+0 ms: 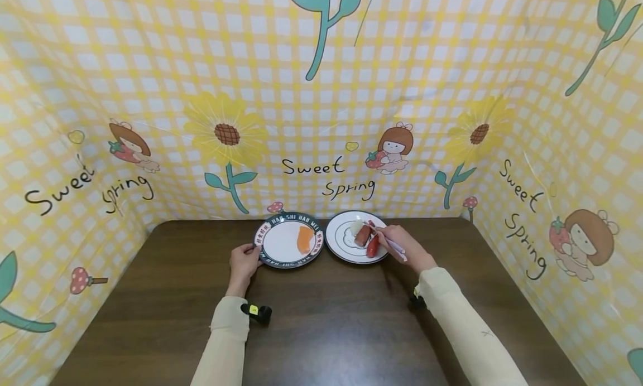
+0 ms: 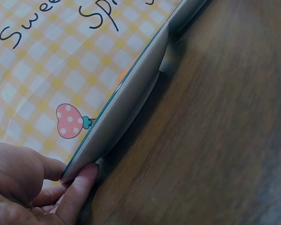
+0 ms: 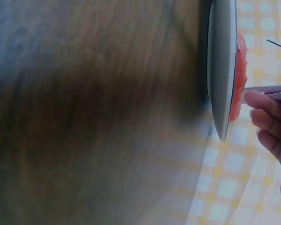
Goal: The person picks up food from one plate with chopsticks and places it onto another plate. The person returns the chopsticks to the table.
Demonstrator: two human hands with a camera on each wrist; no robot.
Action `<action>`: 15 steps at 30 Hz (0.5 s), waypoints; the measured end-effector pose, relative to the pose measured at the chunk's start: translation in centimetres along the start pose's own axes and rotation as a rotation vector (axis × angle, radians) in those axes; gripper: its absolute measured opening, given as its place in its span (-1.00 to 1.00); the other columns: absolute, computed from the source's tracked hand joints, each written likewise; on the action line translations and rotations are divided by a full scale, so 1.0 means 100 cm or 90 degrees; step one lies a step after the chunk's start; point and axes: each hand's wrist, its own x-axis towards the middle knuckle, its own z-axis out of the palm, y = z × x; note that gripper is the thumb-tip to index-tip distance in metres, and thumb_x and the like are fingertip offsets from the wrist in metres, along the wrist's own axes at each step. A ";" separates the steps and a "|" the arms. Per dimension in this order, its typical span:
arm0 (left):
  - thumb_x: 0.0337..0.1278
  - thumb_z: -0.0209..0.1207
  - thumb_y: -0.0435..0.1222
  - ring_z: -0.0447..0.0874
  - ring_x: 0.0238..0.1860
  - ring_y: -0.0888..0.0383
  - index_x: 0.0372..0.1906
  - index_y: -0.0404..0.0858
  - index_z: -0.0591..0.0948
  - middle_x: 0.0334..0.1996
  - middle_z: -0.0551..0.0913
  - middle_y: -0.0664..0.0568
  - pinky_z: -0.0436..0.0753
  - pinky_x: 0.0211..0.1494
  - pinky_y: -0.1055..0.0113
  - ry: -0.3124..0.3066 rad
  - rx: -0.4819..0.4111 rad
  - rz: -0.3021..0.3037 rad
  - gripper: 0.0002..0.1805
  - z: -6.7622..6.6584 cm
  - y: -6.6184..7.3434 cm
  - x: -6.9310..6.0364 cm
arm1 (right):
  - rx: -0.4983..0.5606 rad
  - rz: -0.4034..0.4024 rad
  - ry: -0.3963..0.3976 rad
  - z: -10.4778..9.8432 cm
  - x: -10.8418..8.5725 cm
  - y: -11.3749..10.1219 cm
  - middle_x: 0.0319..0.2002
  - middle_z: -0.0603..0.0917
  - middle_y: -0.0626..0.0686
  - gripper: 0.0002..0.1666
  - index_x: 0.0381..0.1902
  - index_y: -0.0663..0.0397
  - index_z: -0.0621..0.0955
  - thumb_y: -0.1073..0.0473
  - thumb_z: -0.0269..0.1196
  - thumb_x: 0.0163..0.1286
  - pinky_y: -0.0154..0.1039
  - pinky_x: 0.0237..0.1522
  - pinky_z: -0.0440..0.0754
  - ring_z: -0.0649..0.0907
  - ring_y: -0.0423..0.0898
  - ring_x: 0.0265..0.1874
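Observation:
In the head view, my left hand (image 1: 244, 264) pinches the left edge of a dark-rimmed plate (image 1: 276, 255) between thumb and fingers. The left wrist view shows this hand (image 2: 42, 187) at the rim, the plate's pale underside facing the camera. One orange slice-like piece (image 1: 304, 239) lies on that plate. My right hand (image 1: 406, 245) holds light purple chopsticks (image 1: 397, 249) over a white plate (image 1: 346, 254) to the right. On it are a brownish-red block (image 1: 362, 236), a red sausage-like piece (image 1: 372, 246) and a pale piece (image 1: 356, 227). Whether the chopstick tips grip any piece, I cannot tell.
Both plates stand side by side near the back edge of a dark wooden table (image 1: 321, 330). A yellow checked cloth (image 1: 301, 112) with printed flowers hangs behind and along both sides. Each wrist carries a black strap device, the left one (image 1: 258, 313) showing more fully.

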 end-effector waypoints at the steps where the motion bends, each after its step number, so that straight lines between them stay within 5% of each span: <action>1: 0.54 0.03 -0.26 0.65 0.06 -0.07 0.40 -0.50 0.38 0.18 0.54 -0.40 0.72 -0.14 0.44 0.000 0.000 0.000 -0.48 0.000 0.000 0.000 | 0.014 0.016 0.010 0.000 -0.001 0.000 -0.63 0.48 -0.04 -0.72 -0.47 0.20 0.59 0.35 0.11 0.48 -0.11 -0.40 0.54 0.49 -0.05 -0.57; 5: 0.53 0.03 -0.26 0.65 0.03 -0.04 0.40 -0.51 0.38 0.17 0.54 -0.39 0.71 -0.17 0.48 -0.002 -0.003 0.002 -0.48 -0.001 -0.001 0.000 | 0.061 0.067 0.061 -0.003 -0.007 0.003 -0.69 0.41 -0.10 -0.58 -0.67 0.08 0.49 0.34 0.15 0.45 -0.23 -0.53 0.43 0.40 -0.14 -0.64; 9: 0.53 0.04 -0.26 0.66 0.01 -0.03 0.39 -0.51 0.38 0.17 0.54 -0.40 0.72 -0.17 0.46 -0.003 -0.007 0.003 -0.47 0.000 -0.001 0.001 | 0.092 0.089 0.051 -0.005 -0.007 0.003 -0.66 0.42 -0.08 -0.59 -0.64 0.10 0.49 0.35 0.12 0.47 -0.24 -0.54 0.44 0.41 -0.14 -0.63; 12: 0.53 0.04 -0.26 0.66 0.03 -0.05 0.40 -0.51 0.38 0.18 0.54 -0.40 0.73 -0.15 0.44 -0.005 -0.007 0.001 -0.47 0.000 0.000 0.001 | 0.071 0.080 0.022 -0.005 -0.005 0.000 -0.64 0.45 -0.05 -0.58 -0.62 0.14 0.51 0.34 0.07 0.51 -0.15 -0.44 0.52 0.46 -0.09 -0.58; 15: 0.54 0.03 -0.26 0.65 0.07 -0.09 0.40 -0.52 0.37 0.18 0.53 -0.40 0.73 -0.10 0.40 -0.006 -0.006 0.001 -0.47 -0.001 0.000 0.001 | -0.014 0.011 0.036 -0.002 -0.003 -0.004 -0.63 0.53 0.02 -0.63 -0.60 0.18 0.54 0.35 0.12 0.47 -0.05 -0.37 0.59 0.53 0.00 -0.56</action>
